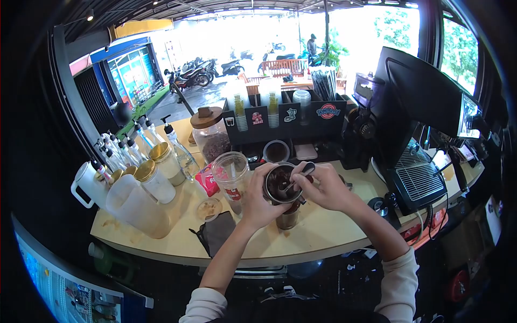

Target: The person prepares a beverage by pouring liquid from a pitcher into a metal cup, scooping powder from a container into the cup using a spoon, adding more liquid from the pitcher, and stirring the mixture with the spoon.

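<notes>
My left hand (258, 202) is wrapped round a cup (267, 188) with dark contents, held above the counter. Between the fingers of my right hand (322, 185) is a spoon (307, 169), its bowl dipping into the cup. Below the cup, a metal cup (288, 219) stands on the wooden counter (323, 231). Just left of my left hand is a tall clear container (231, 171) with a red label. A small dish (209, 209) and a dark cloth (219, 231) lie beside it.
Syrup bottles (180, 151), gold-lidded jars (156, 180) and a translucent pitcher (137, 210) crowd the left. A wooden-lidded jar (211, 137) and a black cup organizer (285, 121) line the back. A coffee machine (417, 172) occupies the right. Outside, a person (312, 46) is near motorbikes.
</notes>
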Demonstrator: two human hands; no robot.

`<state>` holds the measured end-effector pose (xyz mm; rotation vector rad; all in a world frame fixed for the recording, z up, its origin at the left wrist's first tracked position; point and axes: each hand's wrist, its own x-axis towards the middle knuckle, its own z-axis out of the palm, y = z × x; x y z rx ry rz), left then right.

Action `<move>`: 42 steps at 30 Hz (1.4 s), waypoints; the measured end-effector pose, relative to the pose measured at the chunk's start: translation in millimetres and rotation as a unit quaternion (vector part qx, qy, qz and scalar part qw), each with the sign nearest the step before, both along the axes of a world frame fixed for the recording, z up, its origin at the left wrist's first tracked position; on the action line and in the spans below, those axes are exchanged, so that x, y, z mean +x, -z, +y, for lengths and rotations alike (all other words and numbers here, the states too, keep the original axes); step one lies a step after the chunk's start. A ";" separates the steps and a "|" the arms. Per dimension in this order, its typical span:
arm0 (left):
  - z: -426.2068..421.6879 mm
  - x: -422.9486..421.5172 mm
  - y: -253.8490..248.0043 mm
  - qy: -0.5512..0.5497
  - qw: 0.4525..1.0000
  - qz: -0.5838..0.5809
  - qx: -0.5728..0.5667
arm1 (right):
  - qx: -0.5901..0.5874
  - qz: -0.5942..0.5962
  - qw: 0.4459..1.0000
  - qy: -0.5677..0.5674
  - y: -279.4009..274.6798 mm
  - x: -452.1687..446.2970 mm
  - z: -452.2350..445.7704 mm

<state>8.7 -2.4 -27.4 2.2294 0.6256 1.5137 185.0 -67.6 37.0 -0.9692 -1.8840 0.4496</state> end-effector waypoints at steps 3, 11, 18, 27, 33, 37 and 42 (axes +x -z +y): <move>1.9 -1.3 2.6 0.005 1.000 0.007 -0.004 | -0.042 0.103 0.994 0.019 12.0 1.0 7.4; -0.9 -2.6 5.0 -0.033 0.999 0.031 -0.028 | -0.089 0.316 0.945 -0.010 1.2 8.3 4.5; -6.7 2.9 1.2 -0.054 0.998 0.012 -0.034 | 0.199 -0.081 0.974 0.072 14.2 6.6 -7.9; -7.8 6.8 1.2 -0.087 0.995 0.022 0.046 | 0.249 -0.159 0.951 0.092 29.5 9.7 -12.8; -9.7 9.1 6.7 -0.124 0.984 0.064 0.110 | 0.246 -0.189 0.944 0.114 26.0 7.0 -15.2; -11.1 10.9 8.1 -0.126 0.977 0.074 0.155 | 0.243 -0.184 0.940 0.155 21.1 0.4 -9.0; -15.1 12.3 8.3 -0.130 0.973 0.097 0.163 | 0.189 -0.195 0.950 0.154 12.8 -9.3 -7.2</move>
